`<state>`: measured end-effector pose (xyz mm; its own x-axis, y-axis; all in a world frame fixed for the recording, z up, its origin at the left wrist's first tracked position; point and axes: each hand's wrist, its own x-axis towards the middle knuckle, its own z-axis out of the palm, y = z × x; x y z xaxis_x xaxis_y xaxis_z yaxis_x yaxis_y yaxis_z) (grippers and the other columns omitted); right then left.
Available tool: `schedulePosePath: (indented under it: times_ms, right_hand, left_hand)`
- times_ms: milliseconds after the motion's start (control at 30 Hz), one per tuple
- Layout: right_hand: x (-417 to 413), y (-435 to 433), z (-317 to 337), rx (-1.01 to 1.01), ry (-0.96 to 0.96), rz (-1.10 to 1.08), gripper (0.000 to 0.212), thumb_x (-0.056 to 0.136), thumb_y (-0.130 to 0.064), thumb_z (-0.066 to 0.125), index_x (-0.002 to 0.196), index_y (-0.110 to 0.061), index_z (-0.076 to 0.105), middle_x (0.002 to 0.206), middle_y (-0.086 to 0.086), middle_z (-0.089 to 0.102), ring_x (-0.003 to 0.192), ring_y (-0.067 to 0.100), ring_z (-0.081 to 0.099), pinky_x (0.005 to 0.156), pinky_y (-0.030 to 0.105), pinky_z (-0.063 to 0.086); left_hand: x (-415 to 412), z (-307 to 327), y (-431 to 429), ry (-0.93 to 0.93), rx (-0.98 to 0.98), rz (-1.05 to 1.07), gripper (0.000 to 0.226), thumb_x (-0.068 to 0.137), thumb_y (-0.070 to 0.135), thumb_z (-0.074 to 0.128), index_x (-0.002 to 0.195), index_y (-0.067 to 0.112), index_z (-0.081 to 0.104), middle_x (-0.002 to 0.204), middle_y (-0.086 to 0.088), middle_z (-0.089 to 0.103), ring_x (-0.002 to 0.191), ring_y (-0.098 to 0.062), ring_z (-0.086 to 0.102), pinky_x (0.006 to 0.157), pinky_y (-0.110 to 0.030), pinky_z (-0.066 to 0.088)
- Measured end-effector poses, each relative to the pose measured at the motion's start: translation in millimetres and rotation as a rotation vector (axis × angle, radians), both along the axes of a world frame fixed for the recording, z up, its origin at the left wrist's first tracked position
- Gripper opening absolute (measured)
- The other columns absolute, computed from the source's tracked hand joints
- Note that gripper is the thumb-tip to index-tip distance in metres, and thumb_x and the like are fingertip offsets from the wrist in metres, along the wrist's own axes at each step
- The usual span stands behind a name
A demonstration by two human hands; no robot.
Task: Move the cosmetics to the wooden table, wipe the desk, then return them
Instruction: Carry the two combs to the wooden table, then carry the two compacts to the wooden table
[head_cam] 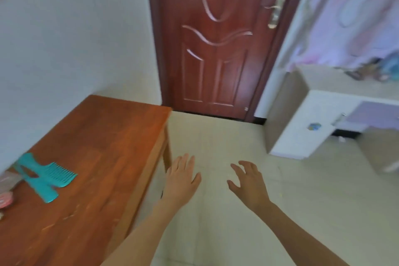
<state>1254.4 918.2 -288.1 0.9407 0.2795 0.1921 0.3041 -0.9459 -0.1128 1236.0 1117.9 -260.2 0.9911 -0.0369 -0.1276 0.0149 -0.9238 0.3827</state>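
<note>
Two bare hands are held out over the pale tiled floor (216, 147), both empty. The left hand (181, 177) is seen palm down with its fingers straight and close together, just beside the outer edge of the wooden table (97, 147) without touching it. The right hand (248, 181) is seen with its fingers spread and slightly curled, nothing being gripped. The two hands are near each other but apart.

On the wooden table, at its left end by the white wall (64, 39), a teal wide-toothed comb (43, 176) is laid flat, its teeth pointed toward the table's middle. Just beside it, at the picture's left edge, a pink round item (4, 200) and a clear wrapped item (9, 180) are partly cut off; what they are cannot be told. The rest of the tabletop is seen as bare wood.

Straight ahead a dark red panelled door (216, 49) with a metal handle (275, 9) is shut. At the right a white and lilac desk (313, 114) is seen, blurred, with small unclear items (371, 71) on its top.
</note>
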Motion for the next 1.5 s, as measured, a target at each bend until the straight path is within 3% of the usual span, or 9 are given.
schedulePosePath:
  times_ms: [233,367,467,600,933,1133,1233,1400,1500]
  right_hand:
    - [-63,-161,4,-0.134,-0.002,-0.187,0.061,0.046,-0.052,0.082,0.100,-0.024,0.069,0.100,0.004,0.070,0.093,0.027,0.067,0.066,0.037,0.055]
    - [-99,-243,16,-0.151,-0.051,-0.264,0.051,0.069,-0.054,0.043,0.103,-0.024,0.065,0.103,0.004,0.069,0.096,0.029,0.066,0.069,0.039,0.054]
    - [-121,-294,33,-0.185,-0.122,-0.333,0.052,0.073,-0.052,0.036,0.103,-0.025,0.068,0.105,0.003,0.069,0.098,0.028,0.066,0.072,0.040,0.054]
    - [-140,-348,65,-0.189,-0.226,-0.432,0.051,0.075,-0.049,0.036,0.104,-0.023,0.069,0.106,0.004,0.069,0.100,0.029,0.065,0.075,0.042,0.053]
    - [-118,-440,134,-0.286,-0.433,-0.467,0.049,0.074,-0.047,0.037,0.102,-0.022,0.069,0.103,0.006,0.069,0.098,0.029,0.066,0.074,0.043,0.053]
    - [-61,-501,180,-0.469,-0.509,-0.397,0.044,0.065,-0.045,0.063,0.103,-0.021,0.067,0.104,0.009,0.068,0.098,0.031,0.065,0.074,0.046,0.053]
    - [-23,-531,208,-0.558,-0.523,-0.339,0.054,0.056,-0.044,0.081,0.103,-0.021,0.068,0.105,0.012,0.068,0.099,0.032,0.065,0.074,0.050,0.053]
    - [46,-583,248,-0.709,-0.543,-0.248,0.059,0.056,-0.046,0.081,0.108,-0.021,0.067,0.109,0.013,0.067,0.103,0.030,0.063,0.077,0.048,0.052]
    - [83,-611,246,-0.740,-0.518,-0.249,0.060,0.055,-0.049,0.080,0.108,-0.023,0.067,0.109,0.012,0.068,0.103,0.028,0.063,0.078,0.045,0.053]
  left_hand:
    - [-20,3,-147,-0.017,-0.009,-0.277,0.059,0.092,0.047,0.016,0.145,0.022,0.013,0.156,0.003,0.004,0.143,-0.017,-0.001,0.115,-0.035,0.008]
    - [-33,12,-212,-0.062,0.001,-0.368,0.057,0.093,0.047,0.016,0.145,0.023,0.014,0.156,0.004,0.004,0.143,-0.017,-0.002,0.115,-0.035,0.008]
    - [-33,26,-259,-0.135,0.002,-0.419,0.072,0.081,0.052,0.006,0.145,0.022,0.016,0.156,0.004,0.005,0.143,-0.018,0.000,0.115,-0.035,0.009]
    - [-30,51,-321,-0.259,-0.066,-0.502,0.095,0.064,0.060,-0.006,0.143,0.018,0.025,0.154,-0.001,0.015,0.142,-0.021,0.008,0.113,-0.037,0.014]
    - [27,125,-422,-0.550,-0.139,-0.644,0.086,0.071,0.059,0.005,0.138,0.015,0.037,0.150,-0.003,0.028,0.139,-0.025,0.019,0.110,-0.038,0.021]
    - [98,148,-469,-0.623,-0.109,-0.651,0.090,0.068,0.059,0.001,0.139,0.014,0.035,0.151,-0.004,0.026,0.140,-0.024,0.018,0.109,-0.040,0.022]
    - [144,162,-490,-0.658,-0.132,-0.626,0.089,0.069,0.059,0.004,0.138,0.014,0.037,0.150,-0.005,0.029,0.140,-0.026,0.020,0.108,-0.043,0.024]
    - [223,175,-526,-0.693,-0.103,-0.603,0.083,0.074,0.058,0.011,0.133,0.012,0.045,0.145,-0.008,0.038,0.135,-0.031,0.030,0.103,-0.048,0.032]
    - [262,175,-545,-0.701,-0.077,-0.586,0.085,0.072,0.060,0.008,0.136,0.015,0.041,0.149,-0.003,0.032,0.138,-0.027,0.024,0.107,-0.046,0.028]
